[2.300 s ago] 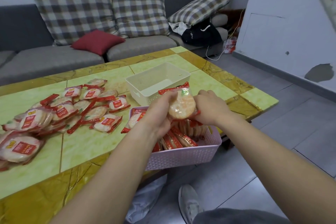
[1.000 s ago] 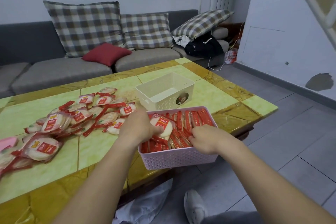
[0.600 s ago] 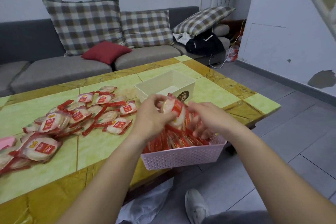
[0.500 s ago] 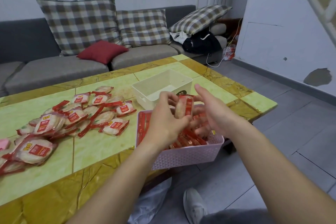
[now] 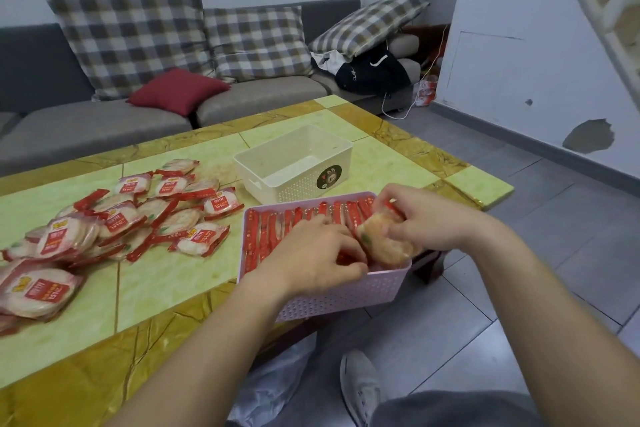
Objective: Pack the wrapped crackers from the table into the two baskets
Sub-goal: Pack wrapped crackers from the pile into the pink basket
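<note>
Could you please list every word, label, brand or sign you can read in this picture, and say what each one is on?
Red labels on the wrapped crackers: white characters, too blurred to read.
Round sticker on the white basket: a cartoon bear, no readable words.
Black bag: white script and a curved mark, too small to read.
Nothing can be quoted.

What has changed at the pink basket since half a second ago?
The round wrapped cracker went down from above the pink perforated plastic basket into its right end, in the grip of the right hand. The left hand dropped onto the packed row beside it. The white plastic basket and the cracker pile on the table stayed put.
</note>
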Tool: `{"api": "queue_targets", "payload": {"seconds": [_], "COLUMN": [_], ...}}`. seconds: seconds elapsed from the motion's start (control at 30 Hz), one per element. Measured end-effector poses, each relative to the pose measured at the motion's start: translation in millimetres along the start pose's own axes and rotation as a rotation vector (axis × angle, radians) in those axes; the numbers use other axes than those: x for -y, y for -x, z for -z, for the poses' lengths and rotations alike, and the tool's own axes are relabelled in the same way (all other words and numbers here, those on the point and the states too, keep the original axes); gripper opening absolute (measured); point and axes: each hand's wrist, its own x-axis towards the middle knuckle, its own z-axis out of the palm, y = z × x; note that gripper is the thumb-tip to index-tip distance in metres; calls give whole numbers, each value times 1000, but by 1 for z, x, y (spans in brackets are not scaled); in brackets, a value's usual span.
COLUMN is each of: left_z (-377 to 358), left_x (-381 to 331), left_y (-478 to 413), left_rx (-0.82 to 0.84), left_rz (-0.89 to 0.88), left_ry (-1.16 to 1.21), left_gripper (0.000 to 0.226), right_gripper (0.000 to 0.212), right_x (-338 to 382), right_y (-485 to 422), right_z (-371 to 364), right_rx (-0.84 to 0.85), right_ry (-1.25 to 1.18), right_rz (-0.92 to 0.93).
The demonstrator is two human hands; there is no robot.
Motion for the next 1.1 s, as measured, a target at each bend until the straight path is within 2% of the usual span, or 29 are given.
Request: {"api": "queue_targets", "payload": {"seconds": [0.1, 0.27, 0.33, 0.4, 0.43, 0.57, 0.67, 0.73, 0.8, 0.87, 1.0, 1.1], "left_z": [1, -1, -1, -1, -1, 3, 6, 9, 13, 20, 28, 23], "left_x": [14, 23, 25, 29, 31, 40, 48, 56, 67, 81, 125, 164], "left_y": [2, 2, 2, 5, 7, 18, 29, 37, 47, 62, 104, 134], "left_rx": [-15, -120, -181, -205, -207, -176, -153, -173, -229, -305, -376, -345], "left_rz": [32, 23, 53, 89, 107, 220, 274, 299, 345, 409, 616, 782], "left_ry": [73, 168, 206, 214, 206, 83, 65, 91, 146, 163, 225, 144], "left_gripper": [39, 12, 8, 7, 8, 36, 37, 31, 25, 19, 19, 32], "right_gripper": [19, 13, 23, 33, 36, 33, 37, 40, 36, 29, 21, 21], "right_x": [11, 29, 34, 37, 36, 21, 27, 37, 50, 73, 130, 169], "right_y": [-13, -18, -18, -19, -19, -14, -9, -10, -14, -21, -53, -97], "right_z": [-20, -35, -46, -54, -54, -43, -49, -47, -45, -50, -76, -98], "right_rx": [-6, -115, -156, -93, -68, -73, 7, -80, -227, -285, -143, -66], "right_ry": [48, 169, 191, 163, 131, 48, 101, 113, 197, 250, 75, 93], "right_rz": [1, -72, -80, -87, -99, -133, -128, -123, -75, 9, 180, 325]}}
